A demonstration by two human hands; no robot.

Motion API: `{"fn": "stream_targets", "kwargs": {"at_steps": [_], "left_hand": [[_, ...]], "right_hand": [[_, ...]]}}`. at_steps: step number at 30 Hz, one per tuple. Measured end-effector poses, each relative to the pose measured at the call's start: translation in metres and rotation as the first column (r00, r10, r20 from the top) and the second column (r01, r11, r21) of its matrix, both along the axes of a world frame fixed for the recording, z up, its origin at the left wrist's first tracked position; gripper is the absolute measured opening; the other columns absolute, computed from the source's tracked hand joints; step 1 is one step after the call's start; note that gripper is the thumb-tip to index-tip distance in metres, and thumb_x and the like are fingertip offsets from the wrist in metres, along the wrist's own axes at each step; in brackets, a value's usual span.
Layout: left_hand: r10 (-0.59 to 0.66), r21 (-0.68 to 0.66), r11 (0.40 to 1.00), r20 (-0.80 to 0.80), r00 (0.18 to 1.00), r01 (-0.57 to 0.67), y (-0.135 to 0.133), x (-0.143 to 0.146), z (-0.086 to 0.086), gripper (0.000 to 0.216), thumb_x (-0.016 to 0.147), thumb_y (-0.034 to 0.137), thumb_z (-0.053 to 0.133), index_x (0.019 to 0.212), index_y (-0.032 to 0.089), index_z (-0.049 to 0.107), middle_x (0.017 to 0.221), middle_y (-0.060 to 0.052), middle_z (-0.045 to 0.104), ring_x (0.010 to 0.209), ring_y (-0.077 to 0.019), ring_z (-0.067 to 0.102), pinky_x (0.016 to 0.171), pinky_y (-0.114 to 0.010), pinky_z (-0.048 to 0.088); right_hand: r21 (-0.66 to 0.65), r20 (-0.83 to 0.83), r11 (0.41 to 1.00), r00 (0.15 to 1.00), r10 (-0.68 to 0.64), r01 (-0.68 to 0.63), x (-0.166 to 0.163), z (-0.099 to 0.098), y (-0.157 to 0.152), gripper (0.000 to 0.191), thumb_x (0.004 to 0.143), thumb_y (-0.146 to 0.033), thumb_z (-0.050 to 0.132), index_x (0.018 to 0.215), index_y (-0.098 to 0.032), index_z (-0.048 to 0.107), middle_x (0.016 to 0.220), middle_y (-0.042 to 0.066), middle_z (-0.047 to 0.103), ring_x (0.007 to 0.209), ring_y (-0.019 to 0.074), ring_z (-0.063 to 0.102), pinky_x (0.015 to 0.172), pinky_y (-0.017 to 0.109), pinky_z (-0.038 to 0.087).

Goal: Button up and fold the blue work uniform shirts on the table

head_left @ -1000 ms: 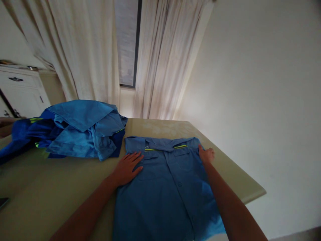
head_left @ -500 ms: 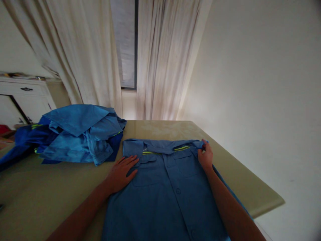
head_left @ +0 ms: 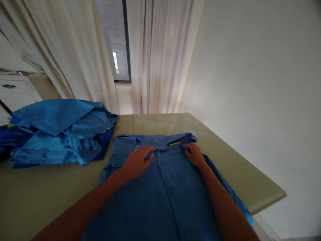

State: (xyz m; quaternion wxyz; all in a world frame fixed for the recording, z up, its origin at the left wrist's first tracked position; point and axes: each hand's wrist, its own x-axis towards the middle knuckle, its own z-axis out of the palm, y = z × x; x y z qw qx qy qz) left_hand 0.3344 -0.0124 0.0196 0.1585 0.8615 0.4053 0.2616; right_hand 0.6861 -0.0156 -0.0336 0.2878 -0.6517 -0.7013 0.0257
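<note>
A blue button-front work shirt (head_left: pixel 163 197) lies front side up before me, its top part folded over along the far edge, with yellow-green trim showing beneath the fold. My left hand (head_left: pixel 139 161) rests over the left chest near the collar, its thumb apart from the fingers and nothing gripped. On the right chest, just below the trim, my right hand (head_left: pixel 195 155) is closed with its fingertips pinching the shirt's cloth. The sleeve on the right hangs along the table's edge.
To the left lies a heap of blue garments (head_left: pixel 57 130) with yellow-green trim. The beige table (head_left: pixel 220 160) ends in a corner at right, beside a white wall (head_left: pixel 250 83). Curtains (head_left: pixel 163 60) and a white cabinet (head_left: pixel 17 90) stand behind.
My left hand has moved right, from the shirt's left side toward the collar. My right hand has left the far right corner and come inward. The view has shifted slightly right.
</note>
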Motion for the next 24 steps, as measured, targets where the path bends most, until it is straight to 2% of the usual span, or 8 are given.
{"fn": "stream_targets", "kwargs": {"at_steps": [2,5,8,11,15,17,21,24], "left_hand": [[-0.058,-0.103,0.992,0.110,0.992,0.070,0.013,0.047,0.004,0.036,0.097,0.030,0.048,0.127,0.025,0.068,0.126,-0.005,0.073,0.109,-0.0225,0.069,0.103,-0.038,0.053],[-0.062,-0.158,0.982,0.239,0.969,0.101,0.036,0.115,0.001,0.037,0.095,0.020,0.049,0.128,0.022,0.065,0.129,-0.007,0.072,0.112,-0.0205,0.069,0.103,-0.035,0.054],[-0.014,-0.171,0.983,0.262,0.965,0.061,0.055,0.169,-0.009,0.039,0.093,0.014,0.054,0.132,0.020,0.061,0.133,-0.011,0.069,0.120,-0.0206,0.065,0.108,-0.035,0.049],[0.053,-0.170,0.985,0.237,0.970,-0.013,0.067,0.204,-0.020,0.040,0.090,0.019,0.066,0.130,0.019,0.060,0.132,-0.014,0.069,0.123,-0.0244,0.063,0.109,-0.038,0.047],[0.230,-0.271,0.950,0.267,0.936,-0.157,0.079,0.219,-0.033,0.020,0.095,0.033,0.064,0.103,0.016,0.069,0.106,-0.013,0.075,0.102,-0.0252,0.070,0.094,-0.037,0.051],[0.275,-0.332,0.927,0.280,0.920,-0.176,0.084,0.218,-0.036,0.021,0.097,0.032,0.059,0.092,0.015,0.069,0.097,-0.012,0.075,0.094,-0.0231,0.070,0.087,-0.034,0.052],[0.259,-0.393,0.910,0.289,0.922,-0.132,0.097,0.211,-0.030,0.023,0.100,0.024,0.047,0.093,0.017,0.068,0.091,-0.008,0.076,0.085,-0.0189,0.071,0.079,-0.029,0.052],[0.284,-0.397,0.904,0.272,0.919,-0.162,0.106,0.201,-0.018,0.019,0.097,0.023,0.050,0.105,0.016,0.067,0.106,-0.013,0.075,0.099,-0.0234,0.071,0.087,-0.033,0.051]], "right_hand": [[0.005,-0.004,0.999,0.999,0.038,-0.038,-0.001,0.004,-0.005,0.031,0.085,-0.017,0.052,0.103,-0.020,0.077,0.093,0.008,0.063,0.098,0.0250,0.059,0.097,0.041,0.047],[0.060,-0.041,0.994,0.994,0.098,-0.096,-0.002,0.010,-0.012,0.030,0.085,-0.014,0.051,0.094,-0.022,0.078,0.103,0.009,0.063,0.104,0.0255,0.059,0.101,0.043,0.046],[0.098,-0.095,0.986,0.985,0.141,-0.132,-0.003,0.014,-0.017,0.030,0.083,-0.011,0.050,0.092,-0.021,0.077,0.111,0.010,0.064,0.110,0.0254,0.060,0.104,0.042,0.045],[0.088,-0.133,0.981,0.973,0.186,-0.176,-0.004,0.015,-0.018,0.031,0.081,-0.009,0.049,0.092,-0.021,0.075,0.111,0.009,0.066,0.108,0.0238,0.062,0.102,0.039,0.047],[0.083,-0.123,0.981,0.975,0.183,-0.174,-0.004,0.015,-0.018,0.027,0.078,-0.010,0.052,0.088,-0.023,0.073,0.105,0.008,0.068,0.105,0.0237,0.062,0.100,0.038,0.048],[0.093,-0.113,0.987,0.984,0.141,-0.131,-0.004,0.016,-0.018,0.025,0.074,-0.011,0.056,0.089,-0.024,0.072,0.104,0.007,0.068,0.104,0.0247,0.061,0.100,0.040,0.047],[0.068,-0.099,0.990,0.987,0.130,-0.124,-0.004,0.020,-0.019,0.026,0.071,-0.015,0.062,0.093,-0.025,0.070,0.103,0.007,0.067,0.102,0.0262,0.061,0.098,0.042,0.047],[0.036,-0.090,0.986,0.982,0.164,-0.161,-0.003,0.025,-0.021,0.023,0.074,-0.015,0.058,0.092,-0.024,0.069,0.096,0.006,0.067,0.097,0.0252,0.061,0.092,0.039,0.048]]}}
